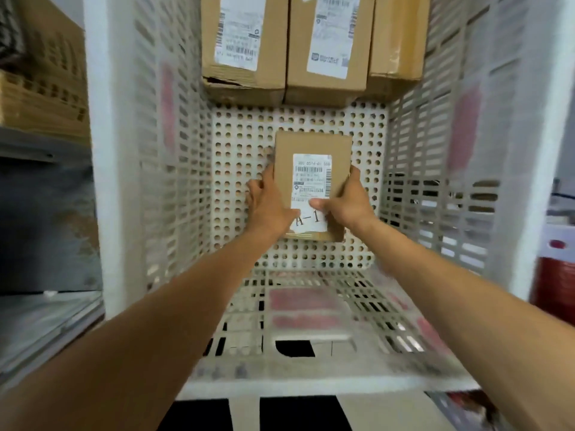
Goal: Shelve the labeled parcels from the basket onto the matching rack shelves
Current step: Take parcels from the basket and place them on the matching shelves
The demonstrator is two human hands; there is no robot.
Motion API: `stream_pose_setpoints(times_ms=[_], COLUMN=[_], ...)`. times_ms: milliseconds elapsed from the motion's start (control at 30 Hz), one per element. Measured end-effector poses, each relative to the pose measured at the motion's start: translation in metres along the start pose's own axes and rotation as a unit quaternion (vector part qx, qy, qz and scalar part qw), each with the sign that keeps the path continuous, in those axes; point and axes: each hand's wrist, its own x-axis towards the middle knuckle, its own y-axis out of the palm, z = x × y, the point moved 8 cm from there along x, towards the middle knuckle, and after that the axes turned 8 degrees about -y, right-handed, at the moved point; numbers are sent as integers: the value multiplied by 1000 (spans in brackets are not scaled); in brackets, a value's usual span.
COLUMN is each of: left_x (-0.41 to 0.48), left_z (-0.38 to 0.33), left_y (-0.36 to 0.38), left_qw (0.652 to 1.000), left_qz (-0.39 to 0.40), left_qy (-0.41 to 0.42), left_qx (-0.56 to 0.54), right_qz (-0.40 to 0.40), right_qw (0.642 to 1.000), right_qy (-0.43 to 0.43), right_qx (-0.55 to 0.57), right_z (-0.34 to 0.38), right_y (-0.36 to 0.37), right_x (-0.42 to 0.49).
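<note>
parcel [311,169] — long axis upright, both hands [270,206] gripping

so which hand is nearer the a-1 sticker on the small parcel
Right. The right hand has its thumb lying on the A-1 sticker; the left hand grips the small parcel's left edge, just beside it.

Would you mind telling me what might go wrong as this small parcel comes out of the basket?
The right hand covers part of the handwritten code on the small parcel, so it might be misread and shelved wrongly. Both hands, including the left hand, pinch only its side edges, so it may slip back into the basket.
</note>
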Motion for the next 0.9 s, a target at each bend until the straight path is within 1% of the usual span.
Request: stream_pose_setpoints(times_ms=[67,133,200,267,367,467,567,700,800,900], left_x=[7,10,12,11,-1,-23,-47,-110,-171,-237], left_z=[-2,-1,4,10,2,-22,-57,-111,-142,-164], left_y=[15,27,33,35,30,8,-25,-72,-108,-131], left_qw=[998,990,985,981,977,980,986,980,964,940], left_qz=[30,63,67,65,60,60,58,71,81,125], left_qy=[-11,-2,2,-16,-15,30,87,173,251,316], left_qx=[-56,-122,-160,-183,-205,-189,-132,-66,-43,-33], right_qz=[11,17,19,16,-6,-41,-90,-143,-186,-235], right_qw=[999,998,996,995,990,986,978,962,948,931], right_qy=[-19,-31,-35,-28,-27,-49,-77,-135,-168,-198], right_qx=[29,56,76,96,135,154,171,190,196,198], right_z=[-8,-13,-18,-18,-10,15,51,112,150,177], right_y=[-8,-7,-2,-2,-12,-33,-63,-103,-130,-157], right_x=[-1,0,4,3,-8,-31,-69,-136,-194,-258])
